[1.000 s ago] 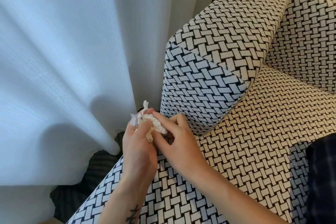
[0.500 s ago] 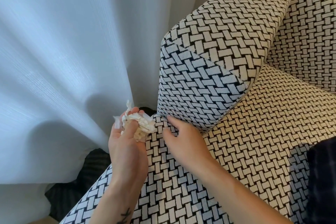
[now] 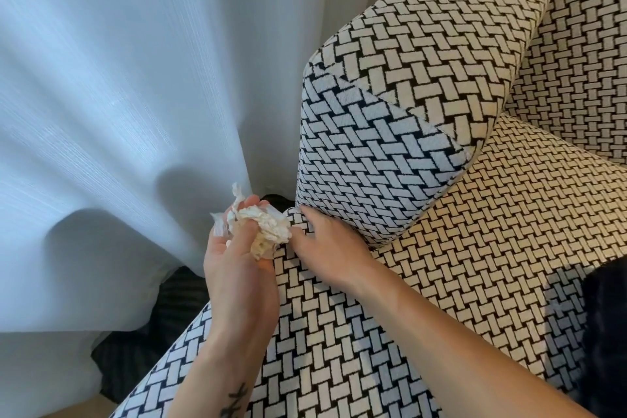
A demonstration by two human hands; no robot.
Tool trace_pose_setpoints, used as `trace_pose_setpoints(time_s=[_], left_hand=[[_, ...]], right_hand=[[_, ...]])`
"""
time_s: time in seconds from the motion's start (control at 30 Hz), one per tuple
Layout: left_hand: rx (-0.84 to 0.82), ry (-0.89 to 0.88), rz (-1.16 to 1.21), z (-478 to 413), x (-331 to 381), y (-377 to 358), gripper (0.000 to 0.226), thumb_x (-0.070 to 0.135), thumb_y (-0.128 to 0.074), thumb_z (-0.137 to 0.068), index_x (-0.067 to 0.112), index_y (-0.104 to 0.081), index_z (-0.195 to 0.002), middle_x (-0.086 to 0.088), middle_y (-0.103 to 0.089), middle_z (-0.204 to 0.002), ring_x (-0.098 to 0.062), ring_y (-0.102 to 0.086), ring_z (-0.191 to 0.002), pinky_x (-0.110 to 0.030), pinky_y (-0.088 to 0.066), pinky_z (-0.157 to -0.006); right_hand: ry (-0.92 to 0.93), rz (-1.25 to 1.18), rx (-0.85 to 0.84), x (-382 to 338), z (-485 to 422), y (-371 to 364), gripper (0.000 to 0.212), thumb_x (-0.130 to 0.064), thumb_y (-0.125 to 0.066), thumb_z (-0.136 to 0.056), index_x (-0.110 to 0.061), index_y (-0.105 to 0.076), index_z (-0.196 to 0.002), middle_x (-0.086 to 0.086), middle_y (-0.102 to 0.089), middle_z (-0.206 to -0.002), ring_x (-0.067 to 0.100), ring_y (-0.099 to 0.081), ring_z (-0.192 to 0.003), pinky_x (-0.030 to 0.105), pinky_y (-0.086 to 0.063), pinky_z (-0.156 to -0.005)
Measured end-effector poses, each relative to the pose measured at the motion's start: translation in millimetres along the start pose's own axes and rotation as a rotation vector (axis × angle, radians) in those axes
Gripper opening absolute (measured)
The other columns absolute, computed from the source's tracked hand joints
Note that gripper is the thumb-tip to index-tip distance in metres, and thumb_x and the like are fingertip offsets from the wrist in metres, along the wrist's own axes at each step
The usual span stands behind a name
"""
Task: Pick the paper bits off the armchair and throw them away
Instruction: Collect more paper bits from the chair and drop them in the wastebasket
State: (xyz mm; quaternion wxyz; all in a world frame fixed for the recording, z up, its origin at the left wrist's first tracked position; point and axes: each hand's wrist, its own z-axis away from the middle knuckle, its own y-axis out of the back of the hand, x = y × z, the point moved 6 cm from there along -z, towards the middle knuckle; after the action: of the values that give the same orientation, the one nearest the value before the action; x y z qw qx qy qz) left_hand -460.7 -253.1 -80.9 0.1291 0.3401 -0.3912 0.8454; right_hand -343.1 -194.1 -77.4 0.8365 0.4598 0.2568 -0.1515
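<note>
Far left: white curtain (image 3: 118,112) in deep folds, with dark floor (image 3: 176,302) below. Then left hand (image 3: 234,261) curled round a crumpled wad of paper bits (image 3: 268,227), held over the front corner of the armchair (image 3: 441,248) seat; just beside it, right hand (image 3: 325,248) with fingers loosely stretched, touching the woven fabric at the foot of the armrest (image 3: 390,146). At the right edge, dark cloth (image 3: 607,332) over the seat.

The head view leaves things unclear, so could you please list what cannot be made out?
All head view.
Right hand: its own fingers hide whether it pinches a bit on the armchair.
Paper wad in left hand: crumpled, bits uncountable.
Dark cloth: cut off by right edge.
Bin: outside the frame, if any.
</note>
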Motion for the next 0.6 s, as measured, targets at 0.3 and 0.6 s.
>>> trace_pose_setpoints(time_s=[0.3,0.6], left_hand=[[-0.051,0.013,-0.068,1.1,-9.0,-2.0,0.031,0.0,-0.048,-0.104,0.003,-0.063,-0.131,-0.012,-0.072,-0.126,-0.019,-0.069,-0.117,-0.03,-0.052,-0.099],[-0.288,0.085,-0.207,4.4,-24.1,-17.2,0.029,0.005,-0.053,-0.102,0.004,-0.064,-0.129,-0.016,-0.071,-0.124,-0.025,-0.069,-0.114,-0.033,-0.057,-0.095]], right_hand=[[0.115,-0.197,0.068,3.1,9.8,3.6,0.052,-0.043,-0.049,-0.101,-0.031,-0.041,-0.151,-0.012,-0.047,-0.151,0.011,-0.044,-0.139,0.027,-0.037,-0.108],[0.188,-0.628,0.166,3.5,47.8,14.2,0.038,-0.035,-0.055,-0.102,-0.04,-0.055,-0.139,-0.027,-0.058,-0.136,-0.01,-0.05,-0.127,0.024,-0.042,-0.109]])
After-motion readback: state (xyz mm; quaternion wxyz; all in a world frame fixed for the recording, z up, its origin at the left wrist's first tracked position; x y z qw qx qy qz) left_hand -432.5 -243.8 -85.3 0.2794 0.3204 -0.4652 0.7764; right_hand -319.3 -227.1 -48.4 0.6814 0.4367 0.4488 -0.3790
